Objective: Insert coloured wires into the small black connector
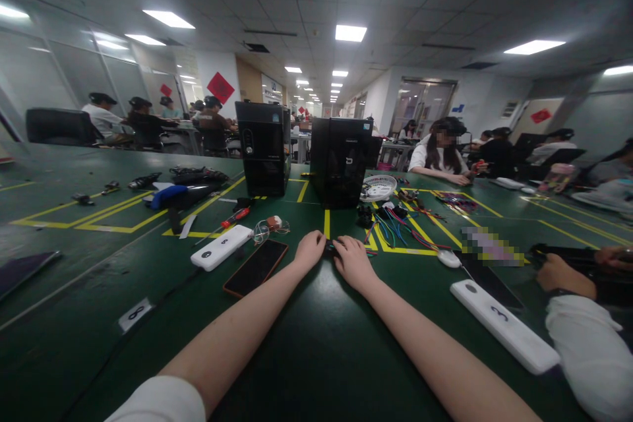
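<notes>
My left hand [311, 249] and my right hand [353, 260] rest close together over the green table, fingers bent inward. Both hold a small dark piece [329, 248] that shows only partly between the fingertips; its kind is not clear. Thin coloured wire ends stick out just right of my right hand. Beyond it lies a bundle of coloured wires [393, 224] with a black part [364, 214] beside it. A phone in an orange-edged case [256, 268] lies left of my left hand.
Two black computer towers [264, 151] [341, 161] stand ahead. A white power bank [221, 247], a red screwdriver [235, 217] and a blue-handled tool [171, 196] lie left. On the right are a white basket [378, 187], another power bank [504, 324] and a co-worker's hand [566, 275].
</notes>
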`<action>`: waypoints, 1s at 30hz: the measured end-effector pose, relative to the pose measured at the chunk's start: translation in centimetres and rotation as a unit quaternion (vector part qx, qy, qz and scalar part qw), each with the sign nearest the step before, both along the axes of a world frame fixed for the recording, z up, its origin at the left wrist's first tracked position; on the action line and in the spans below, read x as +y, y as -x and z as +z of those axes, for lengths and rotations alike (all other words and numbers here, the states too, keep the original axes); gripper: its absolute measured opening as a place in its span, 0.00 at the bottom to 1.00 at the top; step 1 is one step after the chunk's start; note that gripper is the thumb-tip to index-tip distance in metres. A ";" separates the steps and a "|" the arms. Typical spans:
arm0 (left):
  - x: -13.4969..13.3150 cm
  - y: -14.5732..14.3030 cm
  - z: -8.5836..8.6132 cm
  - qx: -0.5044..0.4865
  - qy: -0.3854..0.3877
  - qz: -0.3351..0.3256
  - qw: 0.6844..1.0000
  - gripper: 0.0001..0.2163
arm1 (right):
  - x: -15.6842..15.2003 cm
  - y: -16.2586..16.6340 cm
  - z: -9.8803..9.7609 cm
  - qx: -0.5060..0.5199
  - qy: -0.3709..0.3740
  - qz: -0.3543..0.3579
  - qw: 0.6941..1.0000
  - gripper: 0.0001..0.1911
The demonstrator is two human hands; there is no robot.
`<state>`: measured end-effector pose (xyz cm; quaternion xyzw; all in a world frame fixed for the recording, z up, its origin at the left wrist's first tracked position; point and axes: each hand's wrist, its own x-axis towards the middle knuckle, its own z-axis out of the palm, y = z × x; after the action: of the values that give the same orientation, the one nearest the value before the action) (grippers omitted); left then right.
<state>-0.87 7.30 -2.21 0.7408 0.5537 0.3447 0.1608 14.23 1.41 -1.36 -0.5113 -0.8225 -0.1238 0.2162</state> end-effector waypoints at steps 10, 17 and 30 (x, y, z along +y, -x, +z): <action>0.9 0.0 -0.4 -0.021 0.016 -0.005 1.000 0.08 | 0.2 0.2 -0.2 -0.018 0.023 -0.029 0.999 0.22; 1.9 0.1 -1.1 -0.047 0.017 -0.012 0.999 0.08 | 0.3 0.2 -0.6 -0.012 0.022 -0.042 0.999 0.22; 1.2 -0.1 -0.9 -0.163 0.026 -0.021 0.986 0.12 | 0.6 0.1 -1.1 -0.013 0.013 -0.075 0.997 0.25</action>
<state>-0.81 8.50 -3.13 0.6816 0.5129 0.4431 0.2757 14.14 2.02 -2.44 -0.5726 -0.7862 -0.1353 0.1888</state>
